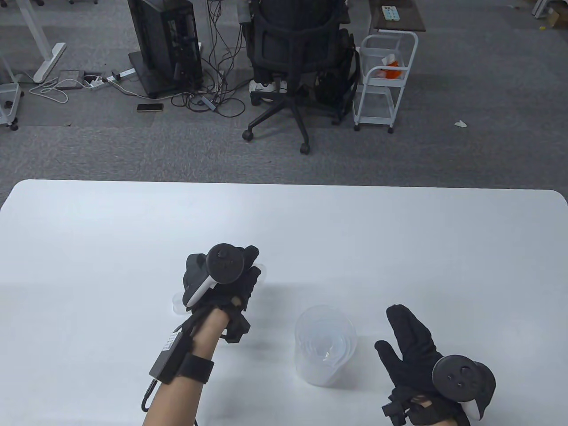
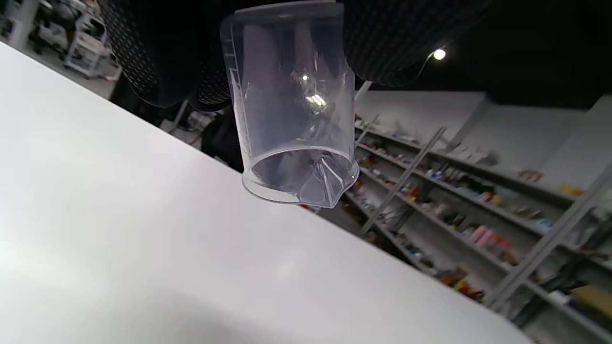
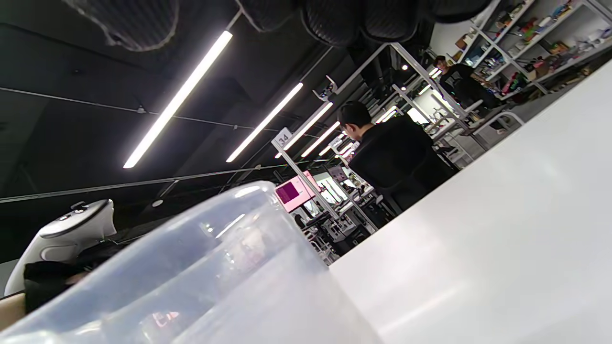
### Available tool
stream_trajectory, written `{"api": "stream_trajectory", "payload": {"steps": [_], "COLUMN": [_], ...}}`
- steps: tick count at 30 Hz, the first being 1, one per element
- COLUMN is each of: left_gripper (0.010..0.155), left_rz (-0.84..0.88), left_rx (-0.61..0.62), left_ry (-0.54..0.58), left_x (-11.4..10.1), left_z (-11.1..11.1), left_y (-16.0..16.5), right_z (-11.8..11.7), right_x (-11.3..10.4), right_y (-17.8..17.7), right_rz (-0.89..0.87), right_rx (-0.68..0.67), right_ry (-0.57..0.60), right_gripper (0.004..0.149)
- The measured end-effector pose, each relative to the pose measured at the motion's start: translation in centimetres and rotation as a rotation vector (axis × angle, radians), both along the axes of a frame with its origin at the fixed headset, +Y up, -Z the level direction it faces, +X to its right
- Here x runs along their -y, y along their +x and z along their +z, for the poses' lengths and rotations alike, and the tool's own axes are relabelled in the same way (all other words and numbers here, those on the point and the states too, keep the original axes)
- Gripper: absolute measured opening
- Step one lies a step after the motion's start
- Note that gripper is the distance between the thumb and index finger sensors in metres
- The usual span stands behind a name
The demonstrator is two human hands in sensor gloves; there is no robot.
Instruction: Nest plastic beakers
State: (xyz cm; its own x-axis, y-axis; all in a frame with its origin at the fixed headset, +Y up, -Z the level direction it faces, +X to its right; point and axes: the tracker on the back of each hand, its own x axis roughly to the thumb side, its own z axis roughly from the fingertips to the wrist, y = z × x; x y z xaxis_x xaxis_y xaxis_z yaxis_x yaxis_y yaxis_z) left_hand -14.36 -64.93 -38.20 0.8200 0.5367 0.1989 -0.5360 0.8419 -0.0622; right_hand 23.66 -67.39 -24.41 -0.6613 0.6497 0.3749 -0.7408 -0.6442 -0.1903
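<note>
A small clear beaker is gripped by the left hand, whose fingers are wrapped round its closed end; in the left wrist view its open, spouted mouth is turned away from the hand and towards the counter. From the table view the beaker is almost wholly hidden under the glove, only pale edges showing at the hand's sides. At about four o'clock from that hand a stack of nested beakers stands upright on the counter, well apart from it. The right hand is held just beside the stack at its three o'clock, fingers spread and grasping nothing; whether it touches the wall cannot be told.

The likely remaining step is judged to be the seating of the held beaker in the stack. As the beaker appears to be mouth-down, it would have to be turned base-first; otherwise it would cap the stack rather than nest. The light stack could be tipped or pushed aside if it is struck off-centre while unsteadied. The smooth plastic could also slip during turning.
</note>
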Motion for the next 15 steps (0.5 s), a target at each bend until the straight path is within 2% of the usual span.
{"api": "stream_trajectory", "payload": {"steps": [7, 15], "left_gripper": [0.056, 0.057], "left_rz": [0.284, 0.513], "left_rx": [0.147, 0.311], "left_ry": [0.037, 0.017], "left_x": [-2.6, -3.6], "left_z": [4.4, 8.4], "left_y": [1.9, 4.6], "right_z": [0.7, 1.8], "right_x": [-3.4, -6.2], "right_y": [-2.2, -5.0], "right_rz": [0.047, 0.082], "right_rx": [-0.060, -0.142], "right_ry": [0.114, 0.183], "right_gripper": [0.073, 0.075]}}
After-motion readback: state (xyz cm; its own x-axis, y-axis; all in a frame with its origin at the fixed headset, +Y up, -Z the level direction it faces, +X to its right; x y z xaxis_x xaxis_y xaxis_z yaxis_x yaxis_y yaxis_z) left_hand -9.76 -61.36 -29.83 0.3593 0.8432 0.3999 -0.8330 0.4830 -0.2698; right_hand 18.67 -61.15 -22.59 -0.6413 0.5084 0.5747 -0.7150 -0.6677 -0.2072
